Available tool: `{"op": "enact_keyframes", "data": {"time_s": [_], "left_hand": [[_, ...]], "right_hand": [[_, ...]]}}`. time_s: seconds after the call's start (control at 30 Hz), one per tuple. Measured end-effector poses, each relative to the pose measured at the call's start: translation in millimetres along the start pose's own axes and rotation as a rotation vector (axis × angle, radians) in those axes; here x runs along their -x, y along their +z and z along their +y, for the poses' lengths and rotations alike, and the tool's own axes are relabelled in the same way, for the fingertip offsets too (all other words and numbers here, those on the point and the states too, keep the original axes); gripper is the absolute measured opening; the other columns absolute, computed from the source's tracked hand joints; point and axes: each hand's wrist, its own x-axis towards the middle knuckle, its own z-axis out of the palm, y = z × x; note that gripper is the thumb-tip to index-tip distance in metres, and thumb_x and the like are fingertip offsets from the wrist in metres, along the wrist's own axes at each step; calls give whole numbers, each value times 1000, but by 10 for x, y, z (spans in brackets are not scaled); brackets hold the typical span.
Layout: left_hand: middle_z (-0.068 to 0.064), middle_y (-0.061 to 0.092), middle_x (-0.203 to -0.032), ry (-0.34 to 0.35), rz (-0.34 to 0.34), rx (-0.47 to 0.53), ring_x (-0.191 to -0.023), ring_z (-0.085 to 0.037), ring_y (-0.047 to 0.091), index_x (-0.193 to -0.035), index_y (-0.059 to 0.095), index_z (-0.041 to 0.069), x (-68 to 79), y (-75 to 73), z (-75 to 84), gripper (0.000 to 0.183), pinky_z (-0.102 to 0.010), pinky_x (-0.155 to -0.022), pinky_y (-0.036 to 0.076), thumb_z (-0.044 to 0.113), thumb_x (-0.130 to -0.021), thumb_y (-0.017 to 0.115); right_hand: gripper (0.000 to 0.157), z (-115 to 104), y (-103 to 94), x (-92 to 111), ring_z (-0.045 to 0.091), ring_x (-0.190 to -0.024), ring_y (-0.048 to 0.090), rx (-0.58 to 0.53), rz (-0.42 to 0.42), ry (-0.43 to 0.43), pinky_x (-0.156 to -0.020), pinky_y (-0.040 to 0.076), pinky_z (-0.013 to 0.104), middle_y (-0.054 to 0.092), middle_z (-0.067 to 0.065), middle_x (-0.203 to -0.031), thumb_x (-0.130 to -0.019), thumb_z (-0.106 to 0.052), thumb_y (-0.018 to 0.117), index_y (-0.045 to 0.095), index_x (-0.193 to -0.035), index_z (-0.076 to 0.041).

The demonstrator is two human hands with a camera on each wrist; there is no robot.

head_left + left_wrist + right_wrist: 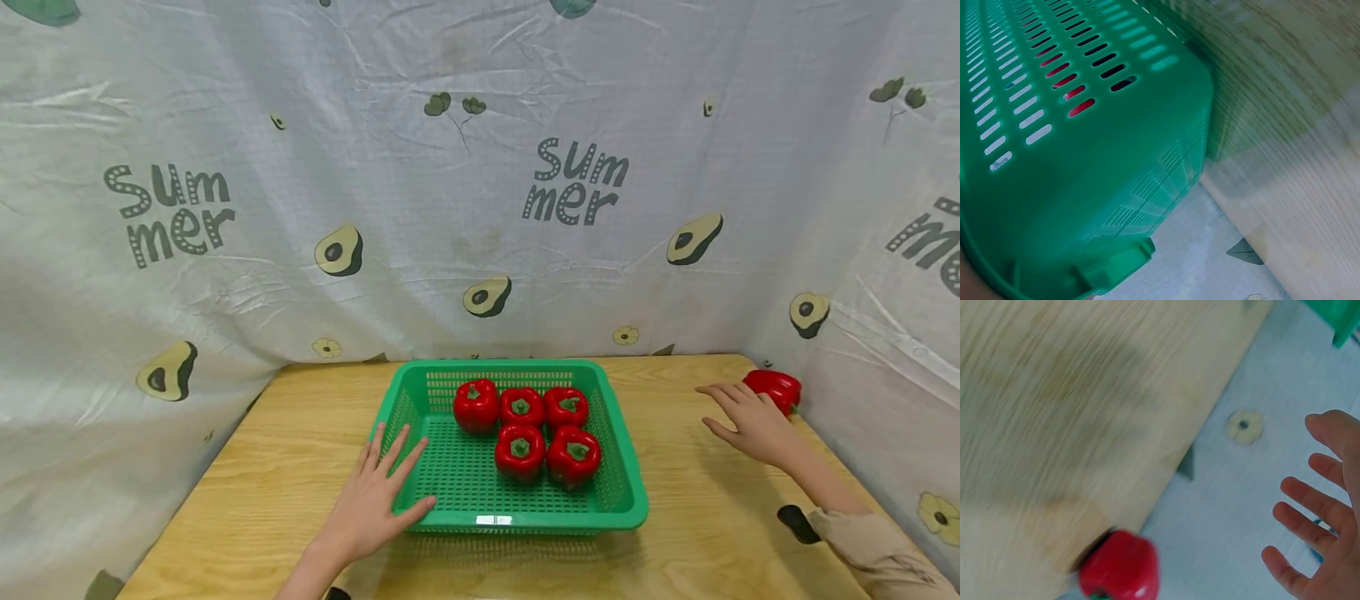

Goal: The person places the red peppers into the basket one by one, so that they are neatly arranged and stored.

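A green plastic basket (630,492) stands on the table with several red bell peppers (520,452) grouped in its middle and right part, stems up. My left hand (367,504) rests at the basket's front left corner, fingers spread straight over its rim. Far to the right, my right hand (753,423) hovers above the table with its fingers extended and nothing in them. Just beyond it, one more red bell pepper (772,390) lies on its side at the table's right edge. The right wrist view shows that pepper (1119,565) apart from the spread fingers (1300,528).
The wooden table (690,392) meets a pale curtain (405,292) printed with avocados and lettering, which hangs behind it and along both sides. In the left wrist view the basket wall (1097,156) fills most of the picture beside the tabletop (1291,125).
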Motion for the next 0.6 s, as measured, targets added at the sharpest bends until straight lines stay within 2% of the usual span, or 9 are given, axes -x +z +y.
{"op": "enact_keyframes", "data": {"time_s": [0.17,0.33,0.47,0.6], "left_hand": [[-7,22,-148,-2,7,-4,-136,-41,10,-139,32,25,9,1,-15,70,-55,-105,19,54,-80,54],[-16,26,-146,-9,30,-52,-135,-43,11,-138,35,24,30,10,-12,70,-58,-103,20,56,-79,54],[-19,26,-145,-30,23,-63,-135,-44,8,-138,35,24,32,16,7,71,-58,-104,19,56,-78,55],[-19,25,-145,-44,14,-52,-135,-44,6,-138,35,25,29,10,4,70,-57,-105,18,56,-78,55]], "right_hand": [[45,190,22,73,37,-96,52,14,-11,51,-68,41,56,58,18,-106,-71,-16,70,53,-111,-5],[41,376,53,118,39,-94,49,9,9,91,-66,37,57,57,22,-105,-75,-19,67,53,-110,-4],[41,560,97,165,43,-95,44,9,9,179,-68,33,62,51,26,-106,-76,-17,66,50,-110,-2],[46,719,138,182,46,-96,39,10,1,265,-67,31,62,44,28,-108,-73,-14,68,46,-112,0]]}}
